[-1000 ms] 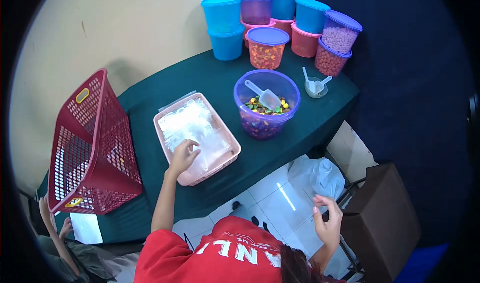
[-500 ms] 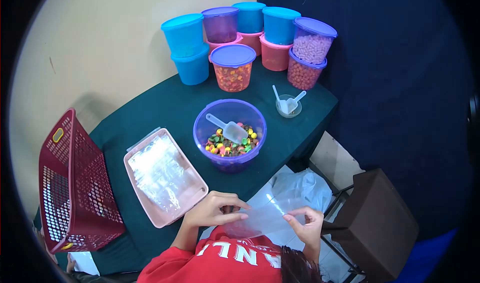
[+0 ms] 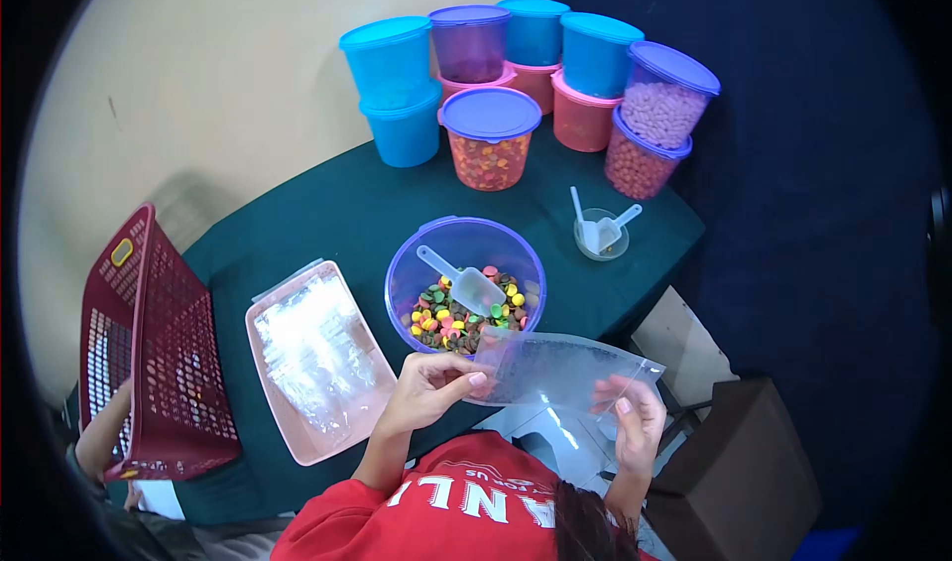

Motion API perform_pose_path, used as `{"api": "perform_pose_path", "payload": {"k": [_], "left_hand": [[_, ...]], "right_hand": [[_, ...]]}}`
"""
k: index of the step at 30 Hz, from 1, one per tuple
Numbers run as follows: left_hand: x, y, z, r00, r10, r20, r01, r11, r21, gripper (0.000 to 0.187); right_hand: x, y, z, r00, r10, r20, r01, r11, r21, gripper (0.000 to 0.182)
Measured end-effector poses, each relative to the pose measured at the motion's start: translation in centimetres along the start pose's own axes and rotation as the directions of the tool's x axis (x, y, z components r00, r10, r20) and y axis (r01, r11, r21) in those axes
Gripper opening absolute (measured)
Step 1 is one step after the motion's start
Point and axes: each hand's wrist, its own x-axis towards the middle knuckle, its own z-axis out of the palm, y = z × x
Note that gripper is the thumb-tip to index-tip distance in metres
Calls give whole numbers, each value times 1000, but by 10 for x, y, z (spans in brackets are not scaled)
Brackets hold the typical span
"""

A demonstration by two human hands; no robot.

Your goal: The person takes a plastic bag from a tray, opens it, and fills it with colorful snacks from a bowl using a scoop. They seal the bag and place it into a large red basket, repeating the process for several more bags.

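Note:
A clear plastic bag point(image 3: 555, 368) is stretched between my two hands, just in front of a purple tub point(image 3: 466, 283). My left hand point(image 3: 431, 390) pinches its left end between thumb and fingers. At the right end my right hand point(image 3: 632, 414) grips the bag, with some fingers behind the film. The tub holds colourful candies point(image 3: 446, 313), and a clear scoop point(image 3: 466, 281) rests on them. To the left, a pink tray point(image 3: 285, 402) carries a pile of clear plastic bags point(image 3: 322, 353).
Lidded tubs point(image 3: 491, 115) stand stacked at the back. A small bowl point(image 3: 602, 253) with scoops is at the right. Left stands a maroon basket point(image 3: 183, 363), with another person's arm point(image 3: 104, 430) beside it. A brown stool point(image 3: 739, 472) is at lower right.
Both hands have lifted the bag, which now hangs level near the tub's front rim. The view has shifted a little. The other person's arm has come up at the basket.

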Motion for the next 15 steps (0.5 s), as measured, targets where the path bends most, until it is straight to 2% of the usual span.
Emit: {"api": "perform_pose_path", "payload": {"k": [1, 2, 4, 5, 7, 8, 9, 10, 11, 12, 13, 14, 15], "left_hand": [[0, 0, 0, 1000, 1, -23, -1, 1000, 2, 11], [0, 0, -2, 999, 15, -49, -16, 1000, -7, 11], [-2, -3, -7, 994, 33, -104, -34, 999, -12, 10], [-4, -9, -12, 992, 34, -125, -36, 999, -15, 12], [-7, -14, -9, 983, 44, -178, -48, 999, -20, 15], [-7, -13, -3, 952, 97, -289, -109, 994, -24, 18], [-5, -10, 6, 906, 148, -396, -169, 985, -19, 22], [1, -5, 17, 792, 340, -508, -238, 937, 256, 30], [7, -2, 25, 586, 619, -523, -241, 750, 616, 34], [11, 15, 37, 494, 769, -407, -354, 605, 713, 34], [9, 38, 54, 394, 878, -274, -439, 441, 783, 35], [12, 59, 66, 429, 903, -14, -552, 274, 787, 33], [17, 77, 76, 429, 871, 240, -663, 123, 738, 31]], "right_hand": [[6, 0, -3, 997, 45, 67, -51, 996, 79, 28], [12, 3, -7, 994, 53, 90, -61, 995, 83, 28], [28, 10, -17, 964, 84, 254, -91, 996, 16, 27], [37, 11, -20, 955, 93, 281, -102, 995, 16, 27], [57, 11, -22, 892, 126, 434, -56, 984, -169, 23], [68, 11, -21, 865, 70, 497, 36, 979, -200, 20], [78, 12, -23, 847, 73, 527, 36, 980, -194, 20], [89, 16, -26, 887, 8, 463, 56, 991, -123, 19], [101, 18, -26, 919, -62, 388, 88, 995, -50, 18], [115, 10, -20, 974, -101, 201, 74, 988, 135, 16], [133, -1, -25, 975, -159, 158, 112, 956, 270, 11], [155, -7, -33, 966, -234, 110, 158, 872, 464, 10], [172, -16, -39, 957, -283, 66, 202, 809, 552, 11]]}}
